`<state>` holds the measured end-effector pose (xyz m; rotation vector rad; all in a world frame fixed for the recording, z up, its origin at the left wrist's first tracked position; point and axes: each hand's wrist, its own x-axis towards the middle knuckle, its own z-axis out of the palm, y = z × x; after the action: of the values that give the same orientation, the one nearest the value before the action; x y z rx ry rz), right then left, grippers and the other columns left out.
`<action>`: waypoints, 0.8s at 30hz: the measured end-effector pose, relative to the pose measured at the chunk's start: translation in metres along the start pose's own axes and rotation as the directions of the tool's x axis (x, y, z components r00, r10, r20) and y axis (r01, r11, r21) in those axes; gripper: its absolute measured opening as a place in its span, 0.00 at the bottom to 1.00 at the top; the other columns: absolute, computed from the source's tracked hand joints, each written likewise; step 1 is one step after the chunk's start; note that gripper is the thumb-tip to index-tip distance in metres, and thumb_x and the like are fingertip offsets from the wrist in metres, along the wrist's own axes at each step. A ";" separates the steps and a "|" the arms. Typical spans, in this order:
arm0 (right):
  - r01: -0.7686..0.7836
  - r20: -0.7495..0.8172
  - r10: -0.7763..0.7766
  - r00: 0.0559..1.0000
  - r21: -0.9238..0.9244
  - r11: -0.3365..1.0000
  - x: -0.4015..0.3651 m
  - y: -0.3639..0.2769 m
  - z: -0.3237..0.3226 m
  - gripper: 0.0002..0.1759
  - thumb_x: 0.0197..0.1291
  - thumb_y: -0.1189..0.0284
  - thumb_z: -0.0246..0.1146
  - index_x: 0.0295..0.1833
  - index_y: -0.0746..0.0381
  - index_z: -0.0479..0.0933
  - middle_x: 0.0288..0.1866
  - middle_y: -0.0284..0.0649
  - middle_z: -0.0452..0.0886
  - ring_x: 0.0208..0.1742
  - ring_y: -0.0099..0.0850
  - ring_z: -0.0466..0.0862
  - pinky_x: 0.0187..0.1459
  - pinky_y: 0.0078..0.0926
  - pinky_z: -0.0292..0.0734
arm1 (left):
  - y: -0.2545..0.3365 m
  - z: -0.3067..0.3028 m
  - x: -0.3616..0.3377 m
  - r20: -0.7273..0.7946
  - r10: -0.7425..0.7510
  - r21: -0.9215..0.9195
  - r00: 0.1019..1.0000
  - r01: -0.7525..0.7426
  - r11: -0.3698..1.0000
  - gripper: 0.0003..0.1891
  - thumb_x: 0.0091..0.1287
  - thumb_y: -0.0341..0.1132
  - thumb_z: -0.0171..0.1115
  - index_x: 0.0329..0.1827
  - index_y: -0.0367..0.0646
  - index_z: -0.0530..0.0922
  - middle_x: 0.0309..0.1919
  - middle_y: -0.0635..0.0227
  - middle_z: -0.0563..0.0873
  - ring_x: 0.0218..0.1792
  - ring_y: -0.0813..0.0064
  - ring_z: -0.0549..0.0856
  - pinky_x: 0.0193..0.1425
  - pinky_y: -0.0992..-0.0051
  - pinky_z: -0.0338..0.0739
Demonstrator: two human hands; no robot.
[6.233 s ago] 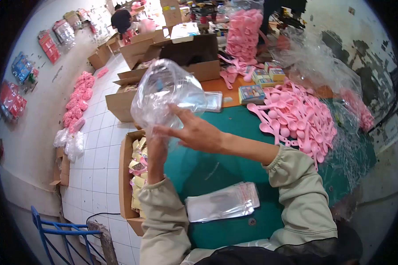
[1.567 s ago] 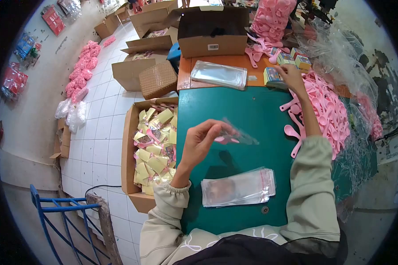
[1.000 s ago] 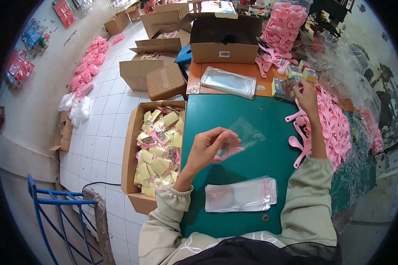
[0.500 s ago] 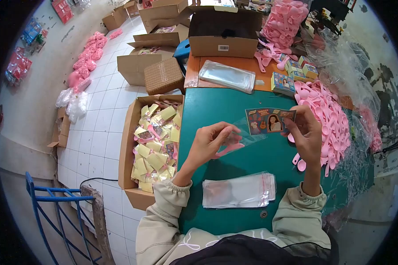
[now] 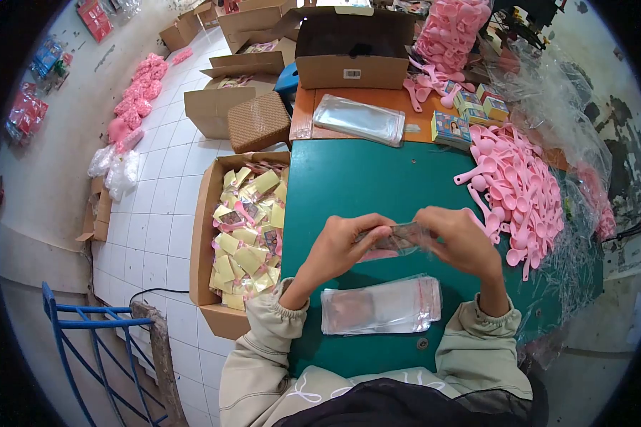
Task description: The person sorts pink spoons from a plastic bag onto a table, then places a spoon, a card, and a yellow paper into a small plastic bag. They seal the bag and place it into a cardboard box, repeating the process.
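My left hand (image 5: 343, 248) pinches a small clear plastic bag, and the pink of a spoon (image 5: 379, 255) shows beneath its fingers. A printed card (image 5: 408, 233) lies tilted at the bag's mouth between both hands, partly covered by the fingers. At the card's right end are the closed fingers of my right hand (image 5: 461, 240), slightly blurred. Just below the hands, a stack of clear plastic bags (image 5: 377, 307) rests on the green tabletop (image 5: 363, 174). To the right is a heap of pink spoons (image 5: 516, 188).
Left of the table stands a carton (image 5: 203, 263) of filled packets. Farther back are another bundle of clear bags (image 5: 360, 119), stacks of cards (image 5: 450, 129) and an open cardboard box (image 5: 352, 71). A blue metal frame (image 5: 85, 308) stands at lower left.
My right hand has brought the card down and left to the bag in my left hand. Both hands are now close together, lower over the table.
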<state>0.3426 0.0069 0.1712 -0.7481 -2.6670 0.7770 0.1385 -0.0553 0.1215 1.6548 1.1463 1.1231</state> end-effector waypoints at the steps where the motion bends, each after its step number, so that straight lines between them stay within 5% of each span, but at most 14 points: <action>1: 0.039 0.016 -0.039 0.999 -0.046 0.998 -0.001 0.004 0.007 0.12 0.53 0.75 0.60 0.43 0.63 0.69 0.33 0.46 0.74 0.36 0.47 0.77 0.35 0.39 0.72 | 0.000 0.001 0.000 0.008 0.028 0.014 1.000 -0.028 1.000 0.09 0.64 0.33 0.58 0.43 0.37 0.77 0.25 0.56 0.84 0.27 0.71 0.86 0.29 0.77 0.76; 4: 0.024 0.016 -0.024 1.000 -0.015 1.000 -0.001 0.002 0.016 0.13 0.51 0.78 0.62 0.44 0.65 0.72 0.38 0.45 0.77 0.41 0.45 0.78 0.40 0.34 0.73 | 0.007 0.007 -0.005 -0.083 0.017 0.086 0.996 -0.010 0.996 0.11 0.63 0.34 0.60 0.45 0.39 0.73 0.26 0.55 0.84 0.27 0.66 0.86 0.28 0.75 0.76; 8: 0.072 0.032 -0.082 0.996 0.240 0.968 0.006 0.015 0.014 0.10 0.54 0.74 0.63 0.38 0.69 0.74 0.26 0.41 0.77 0.27 0.38 0.79 0.32 0.30 0.74 | -0.008 0.009 -0.009 -0.082 -0.027 0.273 0.996 0.048 0.961 0.17 0.61 0.38 0.63 0.47 0.40 0.70 0.25 0.59 0.85 0.25 0.68 0.86 0.28 0.77 0.75; 11: -0.268 -0.034 0.312 0.949 0.428 0.863 0.009 0.022 0.009 0.10 0.46 0.76 0.69 0.32 0.67 0.75 0.21 0.32 0.76 0.24 0.22 0.76 0.33 0.20 0.70 | -0.033 -0.015 -0.011 0.071 -0.076 0.039 0.995 0.073 0.997 0.21 0.59 0.39 0.66 0.51 0.41 0.68 0.31 0.60 0.85 0.29 0.75 0.85 0.33 0.78 0.76; 15: -0.237 -0.096 0.343 0.934 0.550 0.801 0.013 0.037 0.008 0.13 0.48 0.73 0.70 0.24 0.63 0.70 0.20 0.28 0.73 0.23 0.15 0.68 0.24 0.15 0.63 | -0.046 -0.024 -0.016 0.062 -0.144 -0.460 0.988 0.156 0.874 0.30 0.57 0.32 0.68 0.60 0.42 0.61 0.35 0.67 0.82 0.37 0.81 0.81 0.41 0.81 0.75; 18: -0.272 0.085 0.306 0.948 0.711 0.648 0.014 0.037 0.007 0.16 0.49 0.69 0.70 0.22 0.63 0.69 0.19 0.28 0.72 0.22 0.15 0.68 0.25 0.16 0.63 | -0.051 -0.023 -0.020 0.002 -0.169 -0.450 0.986 0.152 0.880 0.29 0.60 0.27 0.64 0.62 0.44 0.60 0.36 0.66 0.83 0.37 0.83 0.81 0.40 0.82 0.76; 19: -0.286 0.103 0.287 0.952 0.632 0.720 0.014 0.045 0.008 0.16 0.50 0.66 0.69 0.23 0.63 0.71 0.20 0.28 0.72 0.23 0.15 0.68 0.25 0.17 0.63 | -0.050 -0.024 -0.020 0.001 -0.186 -0.419 0.983 0.169 0.892 0.29 0.60 0.27 0.64 0.62 0.44 0.60 0.36 0.66 0.83 0.37 0.83 0.80 0.40 0.83 0.76; 21: -0.286 0.077 0.324 0.943 0.684 0.671 0.015 0.044 0.017 0.15 0.50 0.67 0.69 0.22 0.64 0.72 0.20 0.28 0.72 0.23 0.15 0.68 0.25 0.16 0.63 | -0.046 -0.024 -0.021 -0.001 -0.222 -0.358 0.975 0.207 0.911 0.30 0.60 0.27 0.63 0.64 0.45 0.58 0.36 0.66 0.83 0.36 0.85 0.80 0.39 0.83 0.75; 24: -0.257 -0.004 0.357 0.934 0.684 0.683 0.017 0.044 0.024 0.14 0.48 0.69 0.70 0.23 0.65 0.74 0.21 0.28 0.73 0.24 0.15 0.69 0.25 0.15 0.63 | -0.042 -0.016 -0.021 0.013 -0.186 -0.501 0.983 0.167 0.849 0.32 0.60 0.27 0.63 0.65 0.45 0.57 0.35 0.67 0.83 0.36 0.85 0.79 0.39 0.84 0.74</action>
<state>0.3376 0.0381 0.1288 -0.9914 -1.9008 1.5973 0.1092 -0.0625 0.0815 1.1062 0.9045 1.2096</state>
